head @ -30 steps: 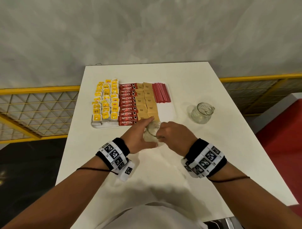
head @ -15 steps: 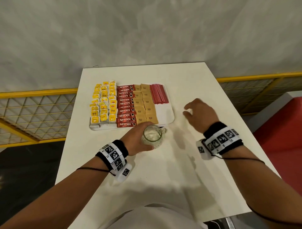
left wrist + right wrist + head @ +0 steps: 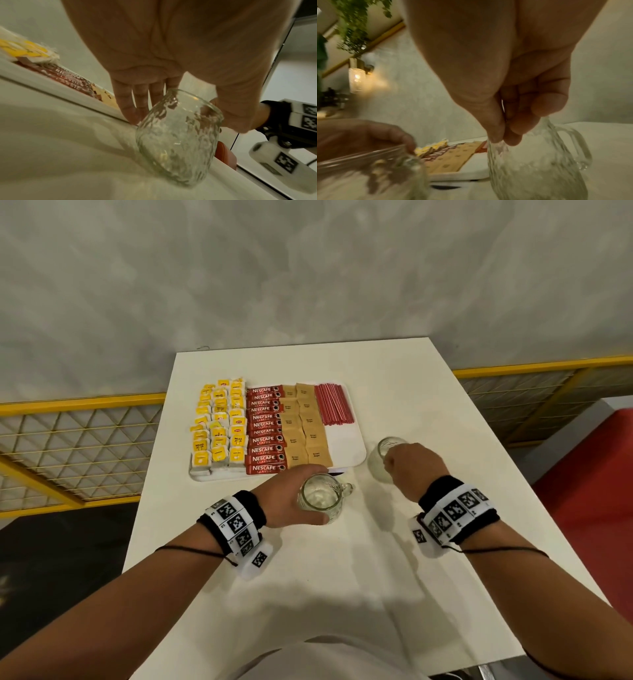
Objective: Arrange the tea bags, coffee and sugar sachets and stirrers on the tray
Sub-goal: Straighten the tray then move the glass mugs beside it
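Tray (image 3: 347,447) is seen lying on the white tabletop (image 3: 428,412), toward its far left part, and is filled in columns: yellow tea bags (image 3: 219,428) at the left, red coffee sachets (image 3: 265,429) beside them, brown sugar sachets (image 3: 303,429) next, and red stirrers (image 3: 333,405) in the far right corner, where a bare white patch of tray is left in front of them. Two textured glass mugs are stood on the tabletop just in front of the tray's near edge. The left mug (image 3: 320,498) is grasped by the left hand (image 3: 291,498), whose fingers (image 3: 126,105) are wrapped around its far side while the thumb is pressed on the near side; its handle is pointed right. The right mug (image 3: 382,458), just beside the tray's near right corner, is pinched at the rim by the right hand (image 3: 412,465), with fingers (image 3: 518,129) curled and thumb closed against them. Marker-printed bands are worn on both wrists.
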A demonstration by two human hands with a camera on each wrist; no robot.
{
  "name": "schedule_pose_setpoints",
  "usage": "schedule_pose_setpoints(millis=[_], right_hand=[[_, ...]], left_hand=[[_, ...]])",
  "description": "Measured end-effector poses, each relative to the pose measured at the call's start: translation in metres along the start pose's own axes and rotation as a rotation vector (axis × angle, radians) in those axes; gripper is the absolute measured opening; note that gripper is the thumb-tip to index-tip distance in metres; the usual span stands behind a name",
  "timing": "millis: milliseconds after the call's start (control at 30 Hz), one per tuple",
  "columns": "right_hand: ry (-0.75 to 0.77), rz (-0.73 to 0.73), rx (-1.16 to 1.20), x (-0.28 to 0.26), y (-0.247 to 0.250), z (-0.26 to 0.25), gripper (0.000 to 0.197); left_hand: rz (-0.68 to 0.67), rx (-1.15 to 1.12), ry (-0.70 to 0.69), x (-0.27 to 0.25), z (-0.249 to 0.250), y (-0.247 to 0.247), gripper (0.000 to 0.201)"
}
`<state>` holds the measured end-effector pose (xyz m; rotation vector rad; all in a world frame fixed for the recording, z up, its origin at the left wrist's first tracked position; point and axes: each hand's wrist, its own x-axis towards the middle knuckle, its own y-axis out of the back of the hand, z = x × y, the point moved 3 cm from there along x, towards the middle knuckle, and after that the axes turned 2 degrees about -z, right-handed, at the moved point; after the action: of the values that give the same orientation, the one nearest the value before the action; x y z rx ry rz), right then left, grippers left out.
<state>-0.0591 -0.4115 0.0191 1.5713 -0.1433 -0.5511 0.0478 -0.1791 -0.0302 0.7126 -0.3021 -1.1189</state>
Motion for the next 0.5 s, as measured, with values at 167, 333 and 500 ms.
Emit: schedule_pose_setpoints(millis=[167, 333, 500], right_hand=[[0.110, -0.011, 0.116, -0.011, -0.003, -0.017, 0.023], [0.047, 0.143, 0.356, -0.010, 0.019, 0.013, 0.026], [-0.057, -0.105, 0.253, -0.004, 0.003, 0.052, 0.046]], left_hand=[[-0.046, 0.090, -0.020, 0.017, 0.019, 0.018, 0.074], [-0.087, 0.222, -0.054, 0.052, 0.045, 0.037, 0.062], [-0.168, 0.343, -0.101, 0.093, 0.070, 0.044, 0.061]])
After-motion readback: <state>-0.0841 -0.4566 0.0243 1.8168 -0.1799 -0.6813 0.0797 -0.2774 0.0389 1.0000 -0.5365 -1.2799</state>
